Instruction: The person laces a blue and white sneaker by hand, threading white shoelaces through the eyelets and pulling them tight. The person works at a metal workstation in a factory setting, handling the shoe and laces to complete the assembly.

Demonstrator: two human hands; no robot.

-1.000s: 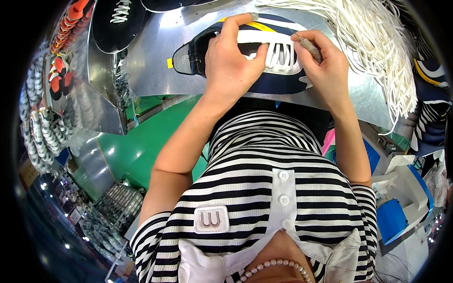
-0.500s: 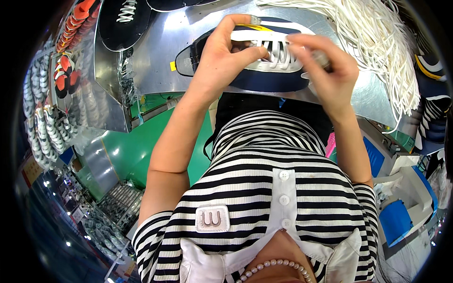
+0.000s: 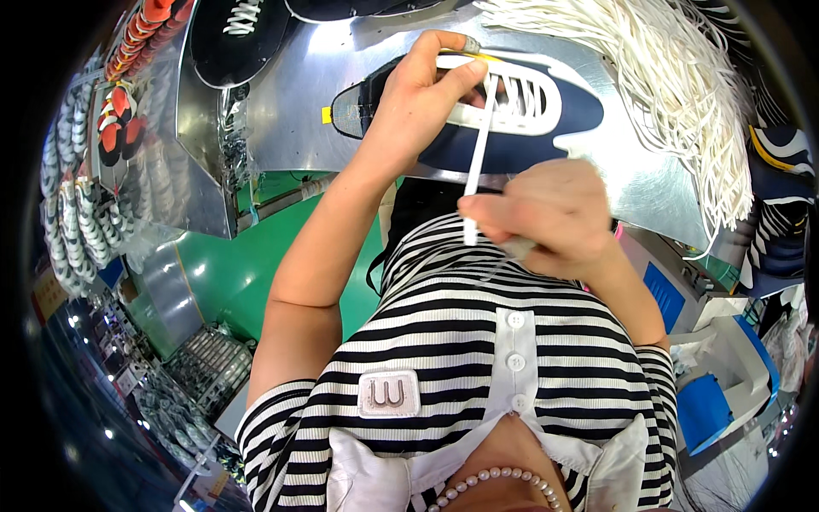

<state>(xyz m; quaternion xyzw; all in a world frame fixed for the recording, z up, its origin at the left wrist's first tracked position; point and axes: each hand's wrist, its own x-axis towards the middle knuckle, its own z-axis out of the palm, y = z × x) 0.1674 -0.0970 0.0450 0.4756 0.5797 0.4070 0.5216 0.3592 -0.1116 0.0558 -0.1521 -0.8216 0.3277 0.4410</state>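
Note:
A navy shoe upper with a white eyelet band lies sideways on the metal table, its heel end to the left. White lacing crosses its opening. My left hand is closed on the upper beside the eyelets, thumb on the near side of the pinch and fingers partly hidden. From the eyelets a white shoelace runs taut toward my body. My right hand, slightly blurred, pinches that lace near its lower end, in front of the table edge.
Loose white shoelaces lie in a large bundle at the right of the table. A black laced upper sits at the far left. More uppers are stacked at the right edge, and orange-red pieces hang at the left.
My right hand has moved from the eyelets down toward my body, drawing the shoelace out straight. My left hand and the shoe upper have shifted slightly to the right.

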